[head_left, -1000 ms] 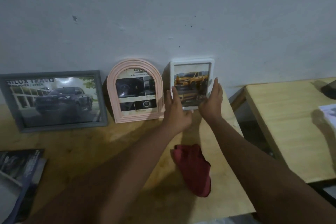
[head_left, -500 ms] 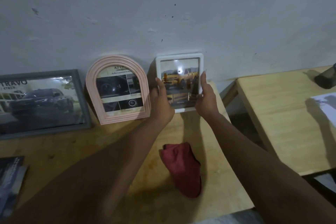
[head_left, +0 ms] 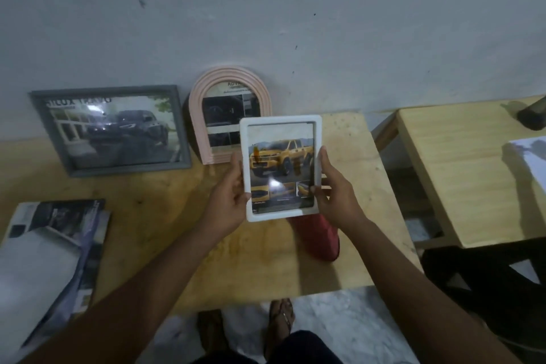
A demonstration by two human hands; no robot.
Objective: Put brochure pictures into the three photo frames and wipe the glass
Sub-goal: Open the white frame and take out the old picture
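I hold a white photo frame [head_left: 280, 167] with a yellow truck picture up above the wooden table [head_left: 165, 216]. My left hand [head_left: 230, 195] grips its left edge and my right hand [head_left: 334, 192] grips its right edge. Behind it a pink arched frame [head_left: 206, 115] with a dark car picture leans on the wall. To its left a grey frame [head_left: 112, 130] with a dark truck picture also leans there. A red cloth [head_left: 317, 236] lies on the table under the white frame.
Brochures [head_left: 50, 251] lie at the table's left front. A second wooden table [head_left: 472, 174] stands to the right across a gap, with a dark object [head_left: 531, 115] and white paper [head_left: 531, 154] on it. My feet [head_left: 280, 322] show below the table edge.
The white frame stood against the wall beside the pink frame; both hands have lifted it off and pulled it toward me. The view has tilted downward.
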